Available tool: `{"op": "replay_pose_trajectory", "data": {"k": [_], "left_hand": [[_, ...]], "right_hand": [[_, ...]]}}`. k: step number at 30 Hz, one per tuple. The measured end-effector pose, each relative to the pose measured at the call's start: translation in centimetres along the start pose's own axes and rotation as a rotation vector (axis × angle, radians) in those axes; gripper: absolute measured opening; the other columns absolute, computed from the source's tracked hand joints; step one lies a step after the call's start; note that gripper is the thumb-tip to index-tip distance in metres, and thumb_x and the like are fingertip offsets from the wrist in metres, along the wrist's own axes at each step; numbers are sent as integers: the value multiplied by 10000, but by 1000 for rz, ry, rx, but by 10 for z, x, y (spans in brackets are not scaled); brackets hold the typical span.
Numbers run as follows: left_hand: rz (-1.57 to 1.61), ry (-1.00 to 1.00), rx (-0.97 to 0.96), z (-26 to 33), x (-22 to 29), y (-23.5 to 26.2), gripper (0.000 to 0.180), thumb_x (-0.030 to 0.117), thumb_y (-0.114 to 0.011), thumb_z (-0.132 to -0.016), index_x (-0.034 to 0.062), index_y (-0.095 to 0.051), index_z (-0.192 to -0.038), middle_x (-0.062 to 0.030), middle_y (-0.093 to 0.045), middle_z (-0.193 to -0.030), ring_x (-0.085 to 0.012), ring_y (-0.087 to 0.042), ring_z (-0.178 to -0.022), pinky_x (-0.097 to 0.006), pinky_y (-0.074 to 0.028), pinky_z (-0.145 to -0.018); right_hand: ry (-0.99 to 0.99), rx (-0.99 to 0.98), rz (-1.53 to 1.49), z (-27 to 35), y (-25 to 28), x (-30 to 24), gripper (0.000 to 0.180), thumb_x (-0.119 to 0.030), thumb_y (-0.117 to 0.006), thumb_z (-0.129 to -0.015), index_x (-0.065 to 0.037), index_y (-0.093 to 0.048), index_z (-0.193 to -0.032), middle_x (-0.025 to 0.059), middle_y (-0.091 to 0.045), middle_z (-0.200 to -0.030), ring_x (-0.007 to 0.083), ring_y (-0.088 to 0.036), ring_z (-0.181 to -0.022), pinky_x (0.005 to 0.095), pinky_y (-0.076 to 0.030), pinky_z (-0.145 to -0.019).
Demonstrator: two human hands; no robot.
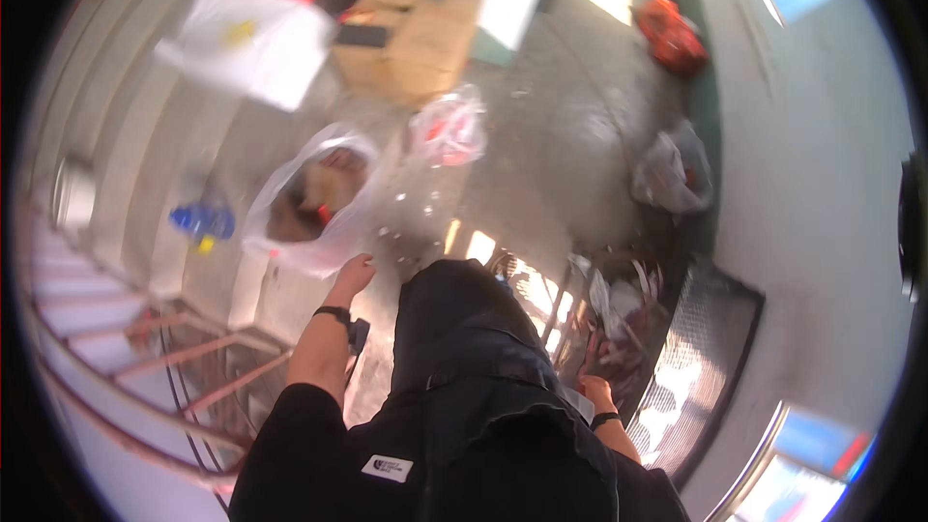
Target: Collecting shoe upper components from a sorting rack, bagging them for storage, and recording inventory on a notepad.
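Observation:
My left hand (357, 274) is held out with its fingers curled in, and nothing shows in it. Just beyond it stands an open white plastic bag (259, 232) with brown material and a red item inside. I cannot tell whether the hand touches its rim. Lower down on the right, my right hand (596, 391) is closed beside my body, its fingers partly hidden. A pale edge (580, 403) and a bit of red show against it; what it grips is too blurred to name. A pile of scraps and plastic (619, 314) lies ahead of that hand.
Steps (126, 150) and a reddish railing (184, 372) run along the left. A cardboard box (425, 43) stands at the back, a knotted bag (449, 126) before it. Red (670, 36) and white (672, 174) bags line the right wall; a mesh panel (691, 367) leans there.

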State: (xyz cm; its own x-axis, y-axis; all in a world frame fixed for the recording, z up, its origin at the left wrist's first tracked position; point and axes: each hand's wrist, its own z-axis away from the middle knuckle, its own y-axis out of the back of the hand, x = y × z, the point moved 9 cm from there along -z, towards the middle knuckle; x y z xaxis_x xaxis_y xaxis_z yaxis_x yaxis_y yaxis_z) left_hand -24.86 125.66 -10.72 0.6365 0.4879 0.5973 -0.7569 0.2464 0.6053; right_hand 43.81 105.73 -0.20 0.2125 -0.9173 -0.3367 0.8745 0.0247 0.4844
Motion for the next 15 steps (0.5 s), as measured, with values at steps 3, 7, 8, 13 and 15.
{"op": "replay_pose_trajectory", "data": {"k": [3, 7, 8, 13, 15], "left_hand": [[169, -49, -3, -9, -13, -8, 439, 210, -613, -840, 30, -639, -1240, -145, -703, -940, -239, -661, -838, -359, -521, -767], [147, -50, -262, -13, 87, -91, 416, 185, -629, -856, 22, -637, -1239, -77, -676, -860, -142, -610, -707, -308, -495, -642], [88, -39, -319, -8, 103, -106, 417, 183, -626, -864, 19, -632, -1247, -76, -678, -857, -153, -628, -714, -308, -500, -645], [-405, -133, -783, 29, 175, -210, 403, 189, -598, -913, 27, -615, -1281, -114, -716, -924, -211, -697, -803, -329, -546, -716], [-605, -65, -941, 39, 208, -247, 406, 181, -599, -915, 31, -608, -1292, -137, -722, -974, -199, -692, -815, -339, -553, -738]], "right_hand": [[296, -251, 282, -38, -29, 128, 256, -281, -609, -887, -58, -706, -967, 84, -702, -761, 194, -688, -626, 360, -501, -492], [-146, -123, -55, 19, -38, 161, 290, -277, -611, -879, -55, -712, -1037, 95, -730, -909, 187, -715, -740, 346, -530, -584], [-228, -75, -177, 35, -34, 153, 312, -274, -611, -880, -49, -710, -1072, 94, -730, -936, 185, -717, -765, 335, -532, -599], [-121, 4, -601, 23, -17, 178, 379, -276, -619, -915, -41, -666, -1209, 96, -712, -1056, 206, -679, -892, 346, -549, -746], [-89, 85, -745, 25, 0, 197, 382, -246, -620, -916, -7, -655, -1212, 107, -716, -1028, 201, -689, -866, 336, -551, -747]]}}
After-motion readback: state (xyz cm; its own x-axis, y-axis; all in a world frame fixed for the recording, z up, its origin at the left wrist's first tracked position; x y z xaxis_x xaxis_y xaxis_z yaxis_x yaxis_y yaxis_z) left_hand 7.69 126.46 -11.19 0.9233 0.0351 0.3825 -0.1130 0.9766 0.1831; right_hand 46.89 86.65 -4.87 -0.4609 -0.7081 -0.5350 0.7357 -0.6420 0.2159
